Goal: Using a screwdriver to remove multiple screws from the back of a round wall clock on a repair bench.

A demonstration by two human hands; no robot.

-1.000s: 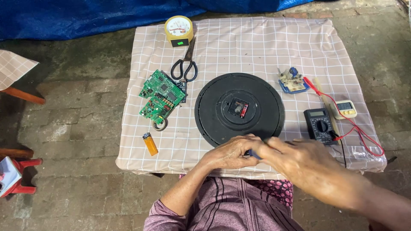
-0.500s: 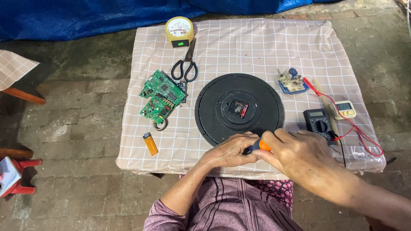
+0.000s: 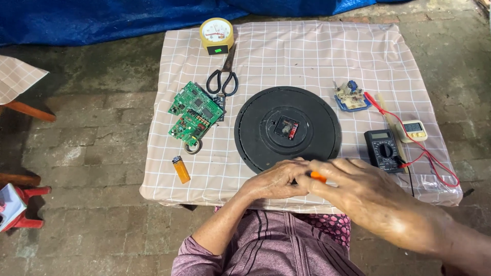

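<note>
Head view puts the round black plastic clock back [image 3: 287, 129] at the middle of your checked-cloth desk [image 3: 317, 56], so take everything from that disc. Well to its left lies the orange lighter [image 3: 180, 169], with the green circuit board [image 3: 194, 112] above it and the black-handled scissors [image 3: 223, 79] near the disc's upper left edge; the yellow round dial gauge [image 3: 216, 35] stands beyond them.

At the disc's near rim your left hand [image 3: 273, 180] is curled, its grip pressed together around one end of a small orange-handled tool [image 3: 318, 177]. Your right hand [image 3: 358, 191] closes over the other end; most of the tool is hidden, so its tip cannot be made out.

Right of the disc sit the small blue-edged circuit module [image 3: 350, 97], the black multimeter [image 3: 383, 149] and a pale little display unit [image 3: 413, 130], with red leads [image 3: 429, 158] looping towards the desk's edge.

The risks, as I judge them: your right forearm is close to those leads and could snag them, dragging the meter off. A slip of the tool could jab your left fingers or scratch the disc's rim.
</note>
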